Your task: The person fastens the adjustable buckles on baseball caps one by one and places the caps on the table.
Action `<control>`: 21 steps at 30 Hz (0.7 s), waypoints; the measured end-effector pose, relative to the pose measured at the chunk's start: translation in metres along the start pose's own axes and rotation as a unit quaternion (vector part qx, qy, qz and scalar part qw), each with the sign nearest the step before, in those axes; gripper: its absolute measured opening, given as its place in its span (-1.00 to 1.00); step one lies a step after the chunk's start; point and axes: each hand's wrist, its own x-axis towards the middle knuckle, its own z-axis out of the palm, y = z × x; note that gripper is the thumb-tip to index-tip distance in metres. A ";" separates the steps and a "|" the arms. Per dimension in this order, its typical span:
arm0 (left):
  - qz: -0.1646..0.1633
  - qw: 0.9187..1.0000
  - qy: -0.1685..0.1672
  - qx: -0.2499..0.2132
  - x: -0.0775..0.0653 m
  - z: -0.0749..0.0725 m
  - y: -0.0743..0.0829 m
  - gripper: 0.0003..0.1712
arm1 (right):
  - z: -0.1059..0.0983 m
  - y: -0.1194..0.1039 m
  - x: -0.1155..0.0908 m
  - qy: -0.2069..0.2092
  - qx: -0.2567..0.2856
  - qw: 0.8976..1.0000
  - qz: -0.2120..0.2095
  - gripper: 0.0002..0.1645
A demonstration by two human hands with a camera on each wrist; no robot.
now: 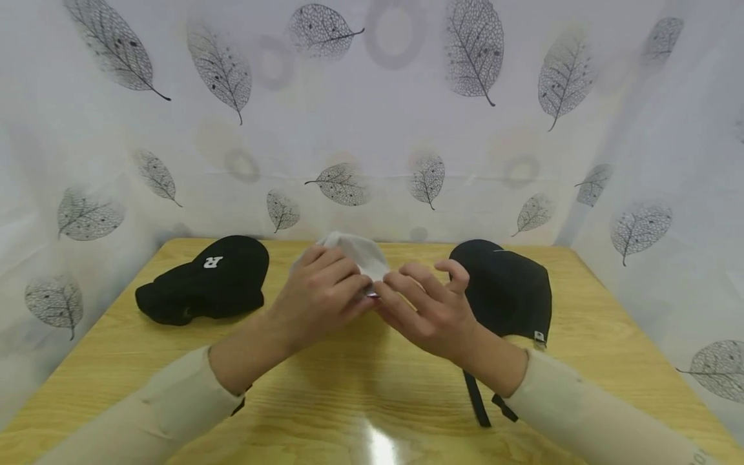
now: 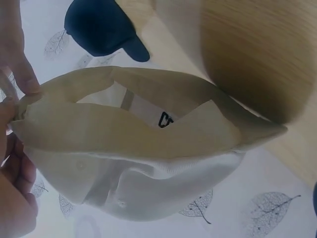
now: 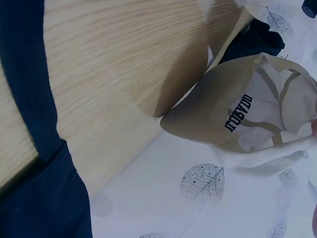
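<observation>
A pale off-white cap (image 1: 361, 252) is held up over the table between both hands. In the left wrist view its opening shows, with the cap's inner band (image 2: 129, 129) and part of some dark lettering. The right wrist view shows the lettering (image 3: 238, 113) inside more fully. My left hand (image 1: 320, 287) grips the cap's edge with curled fingers. Fingertips of my right hand (image 1: 430, 307) pinch the same edge, its little finger raised. Between the fingertips sits a small shiny metal piece (image 1: 371, 293), mostly covered. Both thumbs are largely hidden in the head view.
On the left of the wooden table (image 1: 360, 387) lies a black cap (image 1: 232, 278) with a white letter. Another black cap (image 1: 502, 290) lies behind the right hand, its strap (image 1: 476, 399) extending toward the front. A leaf-patterned curtain (image 1: 372, 129) surrounds the back and sides.
</observation>
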 end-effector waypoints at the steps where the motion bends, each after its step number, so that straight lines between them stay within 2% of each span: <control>1: -0.002 1.000 0.000 -0.004 0.000 0.000 0.000 -0.72 | 0.000 0.000 0.001 0.000 -0.003 1.000 -0.002 -0.70; 8: -0.005 1.000 0.005 -0.003 -0.001 0.001 0.001 -0.70 | 0.003 -0.001 0.003 0.012 -0.014 1.000 -0.009 -0.76; 11: -0.012 1.000 -0.004 -0.006 -0.001 0.001 0.003 -0.66 | 0.004 -0.002 0.003 0.017 -0.020 1.000 -0.010 -0.73; 15: -0.026 0.999 -0.020 -0.007 -0.005 0.001 0.006 -0.49 | 0.005 -0.001 0.004 0.019 -0.019 1.000 -0.001 -0.72; 18: -0.029 1.000 -0.009 0.006 -0.010 0.004 0.009 -0.33 | 0.006 0.000 0.004 0.024 -0.017 1.000 0.007 -0.74; 21: -0.031 0.999 0.006 0.025 -0.014 0.008 0.011 -0.34 | 0.006 0.000 0.004 0.029 -0.019 0.999 0.013 -0.75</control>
